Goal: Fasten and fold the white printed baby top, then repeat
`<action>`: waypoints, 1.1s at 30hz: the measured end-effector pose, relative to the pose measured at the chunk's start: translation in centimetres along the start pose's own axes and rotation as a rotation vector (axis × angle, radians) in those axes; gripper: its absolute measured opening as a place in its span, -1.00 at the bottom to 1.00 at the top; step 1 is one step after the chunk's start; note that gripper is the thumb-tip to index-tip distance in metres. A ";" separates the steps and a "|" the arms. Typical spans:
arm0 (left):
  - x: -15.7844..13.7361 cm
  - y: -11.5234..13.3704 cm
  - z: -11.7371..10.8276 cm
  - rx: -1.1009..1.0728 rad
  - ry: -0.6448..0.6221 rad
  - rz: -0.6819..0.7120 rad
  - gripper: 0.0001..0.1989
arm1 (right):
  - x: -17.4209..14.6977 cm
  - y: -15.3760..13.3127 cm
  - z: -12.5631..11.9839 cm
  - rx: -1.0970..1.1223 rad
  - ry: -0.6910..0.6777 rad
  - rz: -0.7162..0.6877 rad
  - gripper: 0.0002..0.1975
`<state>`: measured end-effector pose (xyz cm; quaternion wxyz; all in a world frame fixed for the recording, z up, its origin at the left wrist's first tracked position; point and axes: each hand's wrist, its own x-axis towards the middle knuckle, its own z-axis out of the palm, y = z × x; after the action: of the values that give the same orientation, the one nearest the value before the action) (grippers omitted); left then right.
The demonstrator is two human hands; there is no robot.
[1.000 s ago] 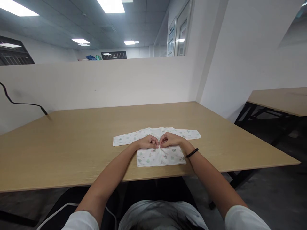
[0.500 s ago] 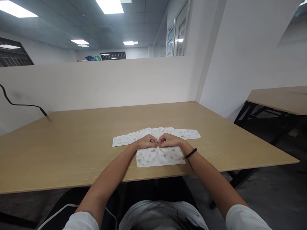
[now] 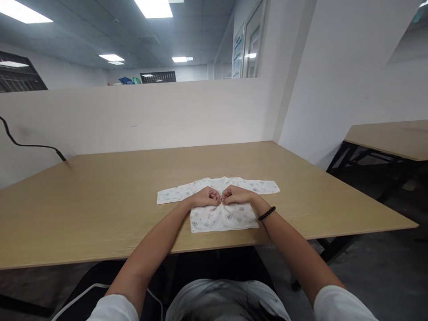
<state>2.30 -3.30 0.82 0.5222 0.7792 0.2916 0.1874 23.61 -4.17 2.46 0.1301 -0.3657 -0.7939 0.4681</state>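
A small white baby shirt [image 3: 209, 219] with a printed pattern lies spread on the table, sleeves stretched out to both sides and hem towards me. My left hand [image 3: 206, 196] is closed in a pinch on the left side of its front opening, about mid-chest. Facing it, my right hand [image 3: 235, 195] pinches the right side of the same opening. The fingertips of both hands almost meet at the centre line. Whatever fastener lies between them is hidden by the fingers.
The wooden table [image 3: 117, 196] ends close in front of me and meets a low white partition [image 3: 167, 116] at the back. A black cable [image 3: 33, 146] hangs at the left. Another table [image 3: 394, 138] stands off to the right.
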 end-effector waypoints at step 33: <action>0.8 -2.5 0.0 0.890 0.144 -0.078 -0.37 | -0.6 -0.5 -0.2 -0.296 -0.185 -0.009 -0.45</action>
<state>2.29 -2.05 -1.50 0.1214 0.9012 0.4087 0.0778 23.90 -4.59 3.06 0.0036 -0.3326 -0.8644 0.3771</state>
